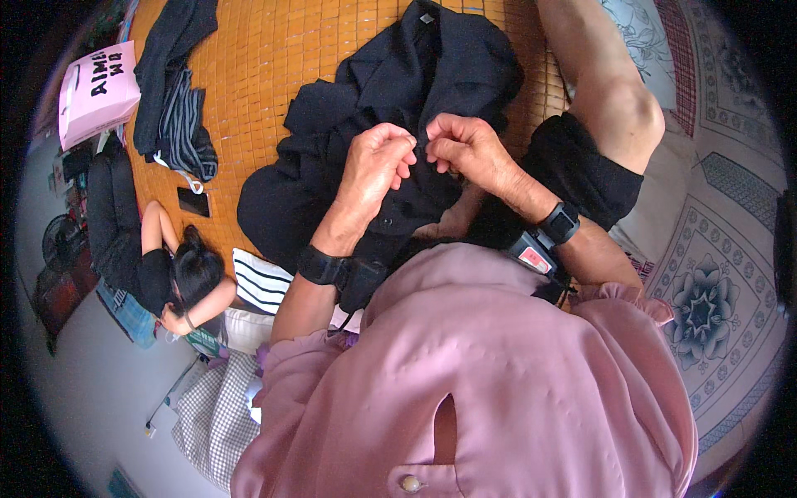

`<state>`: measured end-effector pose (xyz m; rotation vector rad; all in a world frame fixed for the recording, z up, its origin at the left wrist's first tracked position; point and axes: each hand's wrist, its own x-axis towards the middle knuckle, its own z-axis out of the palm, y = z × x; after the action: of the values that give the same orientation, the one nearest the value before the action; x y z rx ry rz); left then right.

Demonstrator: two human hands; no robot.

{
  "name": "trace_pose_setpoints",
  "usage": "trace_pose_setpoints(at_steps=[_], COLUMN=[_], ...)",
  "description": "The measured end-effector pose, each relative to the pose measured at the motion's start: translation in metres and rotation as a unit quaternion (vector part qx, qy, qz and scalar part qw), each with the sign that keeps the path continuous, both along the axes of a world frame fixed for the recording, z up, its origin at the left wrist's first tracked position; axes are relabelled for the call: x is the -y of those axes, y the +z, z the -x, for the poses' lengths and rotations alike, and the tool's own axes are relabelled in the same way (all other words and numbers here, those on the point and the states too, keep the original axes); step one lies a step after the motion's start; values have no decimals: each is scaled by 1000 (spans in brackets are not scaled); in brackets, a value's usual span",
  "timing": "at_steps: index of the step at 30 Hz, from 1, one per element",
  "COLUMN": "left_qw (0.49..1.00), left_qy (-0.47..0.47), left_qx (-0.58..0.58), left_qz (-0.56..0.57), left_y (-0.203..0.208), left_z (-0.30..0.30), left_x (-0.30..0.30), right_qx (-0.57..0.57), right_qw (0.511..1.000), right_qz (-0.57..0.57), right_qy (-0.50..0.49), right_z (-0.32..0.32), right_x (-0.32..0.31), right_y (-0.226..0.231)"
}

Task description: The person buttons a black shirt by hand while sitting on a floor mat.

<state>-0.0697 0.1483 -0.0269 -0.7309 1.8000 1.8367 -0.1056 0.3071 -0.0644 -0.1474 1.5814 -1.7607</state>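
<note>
- Left hand [383,158]: closed, thumb pressed to curled fingers; can't tell if anything thin is pinched.
- Right hand [466,153]: also closed in a pinch, just beside the left hand, fingertips apart from it; contents, if any, too small to tell.
- Black garment [357,112]: directly beneath both hands, spreading beyond them and left of the left hand; bunched, creased, neither laid flat nor folded.
- Pale label [427,17]: on the garment, beyond the hands, facing up.
- Progress, judged from this view: close fingertip work looks underway above the cloth; no finished result visible, and how much is left can't be told.
- Black shorts [585,170]: on the wearer's leg, right of the right hand, near the garment.
- Woven tile mat [253,62]: under the garment, reaching well left of the left hand.
- Dark phone [193,202]: on the mat, well left of the left hand, apart from the garment.
- Striped dark cloth [184,124]: farther up-left from the left hand, crumpled, untouched.
- Pink bag [100,95]: farthest left of both hands, untouched.
</note>
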Motion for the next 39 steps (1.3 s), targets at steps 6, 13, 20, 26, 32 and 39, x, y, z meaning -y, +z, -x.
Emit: trace_pose_setpoints(at_steps=[6,13,20,26,32,39], left_qw=[986,995,997,995,995,986], left_qy=[48,-3,-59,-49,-25,52], left_qx=[50,29,-14,-70,-85,-156], left_qz=[-154,-93,-36,-60,-36,-4], left_y=[-8,-7,-9,6,6,-12], left_z=[-4,-6,-18,-15,-33,-19], left_x=[16,25,14,6,29,37], right_qx=[16,-115,-155,-110,-125,-218], right_qw=[999,956,940,945,910,963], right_qz=[-32,-161,-174,-261,-312,-135], right_qy=[1,216,248,166,241,84], right_z=[-1,-6,24,97,110,167], right_x=[2,-16,-24,27,51,53], right_y=[-9,-7,34,20,-17,53])
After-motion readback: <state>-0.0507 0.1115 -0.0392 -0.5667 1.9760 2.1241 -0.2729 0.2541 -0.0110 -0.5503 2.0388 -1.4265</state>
